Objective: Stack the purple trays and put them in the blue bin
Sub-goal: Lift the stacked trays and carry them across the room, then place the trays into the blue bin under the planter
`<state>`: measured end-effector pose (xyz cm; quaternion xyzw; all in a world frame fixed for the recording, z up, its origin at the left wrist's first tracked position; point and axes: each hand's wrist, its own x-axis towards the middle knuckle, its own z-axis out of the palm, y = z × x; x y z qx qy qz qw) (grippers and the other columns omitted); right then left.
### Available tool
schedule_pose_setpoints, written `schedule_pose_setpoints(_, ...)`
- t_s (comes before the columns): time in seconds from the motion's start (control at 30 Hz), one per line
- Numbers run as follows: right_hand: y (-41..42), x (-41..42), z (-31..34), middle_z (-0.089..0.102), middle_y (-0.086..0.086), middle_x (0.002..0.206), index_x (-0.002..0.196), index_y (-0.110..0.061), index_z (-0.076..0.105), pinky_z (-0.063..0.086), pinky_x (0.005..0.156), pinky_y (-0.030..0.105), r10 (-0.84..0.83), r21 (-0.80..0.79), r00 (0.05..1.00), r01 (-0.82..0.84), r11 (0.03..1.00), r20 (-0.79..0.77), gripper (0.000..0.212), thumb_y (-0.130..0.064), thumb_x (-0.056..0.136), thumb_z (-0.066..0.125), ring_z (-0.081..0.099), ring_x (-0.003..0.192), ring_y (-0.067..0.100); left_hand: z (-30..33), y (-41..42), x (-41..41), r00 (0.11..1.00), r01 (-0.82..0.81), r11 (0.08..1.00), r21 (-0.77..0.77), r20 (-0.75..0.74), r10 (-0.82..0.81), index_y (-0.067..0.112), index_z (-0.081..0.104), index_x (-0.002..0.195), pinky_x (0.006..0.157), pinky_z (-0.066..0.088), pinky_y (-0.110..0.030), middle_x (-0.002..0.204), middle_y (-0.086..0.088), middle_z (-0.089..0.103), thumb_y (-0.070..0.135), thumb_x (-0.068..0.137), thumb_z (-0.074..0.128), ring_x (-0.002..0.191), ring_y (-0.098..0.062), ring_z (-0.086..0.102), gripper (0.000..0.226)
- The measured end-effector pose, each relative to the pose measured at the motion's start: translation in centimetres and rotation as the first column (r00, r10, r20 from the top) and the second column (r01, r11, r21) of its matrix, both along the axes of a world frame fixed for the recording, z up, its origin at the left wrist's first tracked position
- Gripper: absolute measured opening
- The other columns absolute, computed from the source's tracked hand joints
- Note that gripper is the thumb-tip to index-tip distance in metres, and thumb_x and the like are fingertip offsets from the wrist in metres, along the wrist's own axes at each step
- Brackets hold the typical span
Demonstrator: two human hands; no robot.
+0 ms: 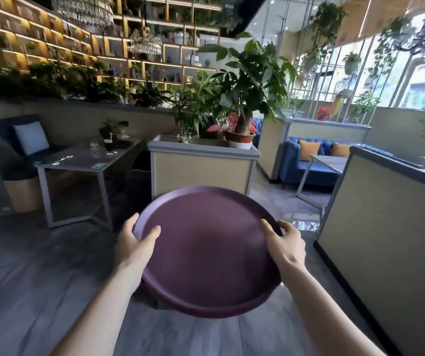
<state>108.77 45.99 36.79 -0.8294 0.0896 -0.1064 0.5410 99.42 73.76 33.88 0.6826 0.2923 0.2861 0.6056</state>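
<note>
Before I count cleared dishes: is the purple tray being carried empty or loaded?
Empty. The purple tray shows a bare surface; the left hand and right hand grip opposite rims.

Both forearms bare, reaching fwd from bottom of view and converging toward centre. Left hand is clamped on the left rim of the purple tray, thumb over the top edge pointing inward, fingers curled underneath w/ one fingertip showing past the rim. Right hand grips the opposite rim the same way, thumb on top, knuckles up, wrist roughly straight
</note>
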Motion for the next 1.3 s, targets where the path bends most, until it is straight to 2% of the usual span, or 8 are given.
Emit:
schedule_pose_setpoints(0.27,8.1,13.7,-1.3,0.064,0.008,0.128,0.131,-0.024,0.057,0.042,0.101,0.041,-0.015,-0.029,0.999,0.014,0.999,-0.051,0.065,-0.058,0.077,0.065,0.057,0.119,0.032,-1.7,8.7,14.5,0.999,0.034,0.999,-0.009,-0.036,-0.034,0.037,0.043,0.145,0.101,0.047,-0.043,0.149,0.004,0.051,0.040,0.082,0.073,0.125,-0.026,0.057,0.070)
schedule_pose_setpoints(0.6,12.9,27.7,-5.1,0.063,0.010,0.129,0.130,-0.023,0.057,0.041,0.100,0.043,-0.064,-0.035,0.989,0.060,0.998,-0.136,0.064,-0.057,0.076,0.066,0.056,0.119,0.034,-5.3,12.9,28.9,0.993,0.054,0.998,-0.015,-0.103,-0.055,0.036,0.043,0.145,0.099,0.047,-0.040,0.149,0.004,0.050,0.038,0.084,0.073,0.124,-0.026,0.057,0.068)
schedule_pose_setpoints(0.93,16.0,49.6,-10.8,0.065,0.009,0.125,0.127,-0.025,0.055,0.042,0.095,0.040,-0.049,-0.052,0.981,0.040,0.998,-0.187,0.059,-0.055,0.078,0.066,0.057,0.116,0.034,-9.6,15.7,49.7,0.985,0.023,0.999,0.035,-0.171,-0.017,0.041,0.046,0.142,0.103,0.047,-0.043,0.146,0.009,0.053,0.039,0.084,0.073,0.126,-0.024,0.056,0.064)
schedule_pose_setpoints(1.1,16.5,58.4,-14.0,0.069,0.009,0.112,0.117,-0.028,0.057,0.045,0.085,0.037,-0.039,-0.124,0.966,0.007,0.992,-0.256,0.048,-0.053,0.077,0.065,0.063,0.105,0.033,-12.6,16.1,57.5,0.970,-0.013,0.998,0.059,-0.242,0.027,0.049,0.043,0.138,0.086,0.048,-0.036,0.124,0.017,0.058,0.040,0.080,0.074,0.102,-0.016,0.060,0.066)
schedule_pose_setpoints(1.17,16.8,60.3,-15.7,0.069,0.010,0.109,0.116,-0.027,0.056,0.046,0.082,0.038,-0.027,-0.173,0.954,-0.026,0.985,-0.298,0.045,-0.049,0.078,0.066,0.063,0.102,0.034,-14.5,16.2,59.2,0.953,-0.014,0.996,0.089,-0.302,0.040,0.046,0.043,0.138,0.086,0.049,-0.036,0.123,0.016,0.059,0.037,0.079,0.075,0.101,-0.017,0.061,0.068)
schedule_pose_setpoints(1.3,16.9,62.7,-19.8,0.068,0.010,0.120,0.124,-0.022,0.057,0.045,0.088,0.039,-0.015,-0.259,0.927,-0.089,0.962,-0.375,0.046,-0.040,0.083,0.067,0.060,0.111,0.034,-19.0,16.4,60.7,0.894,-0.064,0.989,0.133,-0.433,0.116,0.025,0.045,0.144,0.098,0.048,-0.044,0.138,-0.005,0.060,0.033,0.078,0.079,0.120,-0.031,0.060,0.075)
